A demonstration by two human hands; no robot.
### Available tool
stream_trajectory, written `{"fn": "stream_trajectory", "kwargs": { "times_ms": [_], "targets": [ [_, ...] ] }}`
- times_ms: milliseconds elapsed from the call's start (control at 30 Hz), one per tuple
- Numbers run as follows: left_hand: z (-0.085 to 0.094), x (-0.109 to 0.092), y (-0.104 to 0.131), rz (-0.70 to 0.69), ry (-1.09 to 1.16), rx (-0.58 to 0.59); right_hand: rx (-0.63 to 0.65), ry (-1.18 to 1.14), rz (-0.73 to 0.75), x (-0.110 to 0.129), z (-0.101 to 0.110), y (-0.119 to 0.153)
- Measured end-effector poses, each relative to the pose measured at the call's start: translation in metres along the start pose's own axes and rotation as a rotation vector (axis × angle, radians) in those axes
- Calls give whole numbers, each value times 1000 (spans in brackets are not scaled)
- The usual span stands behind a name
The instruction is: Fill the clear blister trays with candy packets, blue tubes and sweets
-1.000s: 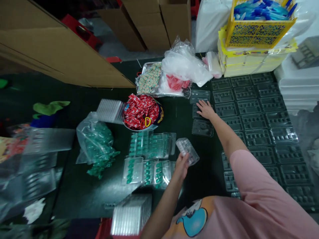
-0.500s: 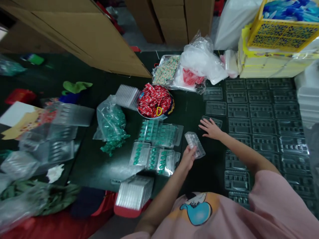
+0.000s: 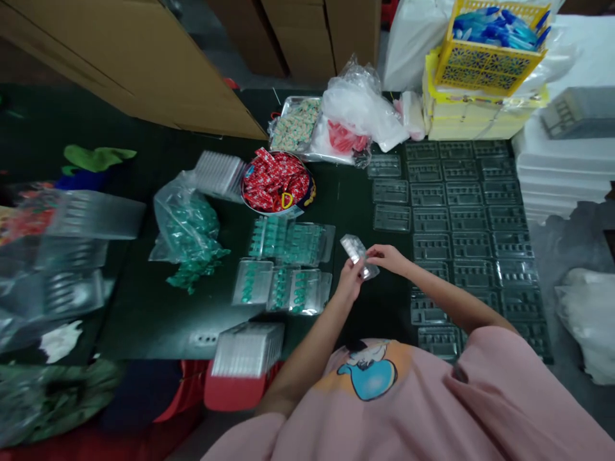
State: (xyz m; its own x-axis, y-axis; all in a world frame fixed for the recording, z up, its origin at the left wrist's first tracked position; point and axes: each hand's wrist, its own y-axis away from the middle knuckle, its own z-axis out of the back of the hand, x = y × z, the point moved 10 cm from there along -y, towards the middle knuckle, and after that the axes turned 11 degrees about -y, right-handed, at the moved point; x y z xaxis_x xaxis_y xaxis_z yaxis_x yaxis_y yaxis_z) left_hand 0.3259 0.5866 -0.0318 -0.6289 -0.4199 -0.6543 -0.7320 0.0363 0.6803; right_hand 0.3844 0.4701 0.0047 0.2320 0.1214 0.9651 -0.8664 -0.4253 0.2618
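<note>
Clear moulded plastic: one slim stack of small compartmented trays (image 3: 354, 248), tilted, clasped in the left hand (image 3: 352, 280). The right hand (image 3: 388, 258), fingers bunched, is at the stack's right edge, close beside the left; whether its fingertips grip or only touch cannot be told. Just left of the hands, flat clear plastic trays with green pieces (image 3: 303, 244), in two rows. Just beyond the right hand, three flat clear plastic trays (image 3: 391, 218) in a column; to its right, a broad grid of similar trays (image 3: 464, 219). Beyond the left hand, to its left, a round tub of red patterned strips (image 3: 276, 182); well left, a clear plastic bag of shiny green pieces (image 3: 187, 221). Farthest, beyond the right hand and to its right, a yellow lattice plastic crate (image 3: 487, 67) containing blue items.
</note>
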Motion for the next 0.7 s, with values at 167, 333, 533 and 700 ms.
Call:
{"fn": "stream_trajectory", "kwargs": {
  "times_ms": [167, 333, 533, 700],
  "targets": [
    [-3, 5, 11, -20, -118, 2, -32, -456, -159, -10, -23, 30],
    [-4, 9, 25, 3, -168, 24, -69, -574, -227, -17, -27, 46],
    [0, 13, 36, 12, -204, 44, -119, -561, -229, -19, -34, 55],
    [4, 15, 39, 16, -179, 89, -100, -621, -268, -23, -42, 59]
  ]
}}
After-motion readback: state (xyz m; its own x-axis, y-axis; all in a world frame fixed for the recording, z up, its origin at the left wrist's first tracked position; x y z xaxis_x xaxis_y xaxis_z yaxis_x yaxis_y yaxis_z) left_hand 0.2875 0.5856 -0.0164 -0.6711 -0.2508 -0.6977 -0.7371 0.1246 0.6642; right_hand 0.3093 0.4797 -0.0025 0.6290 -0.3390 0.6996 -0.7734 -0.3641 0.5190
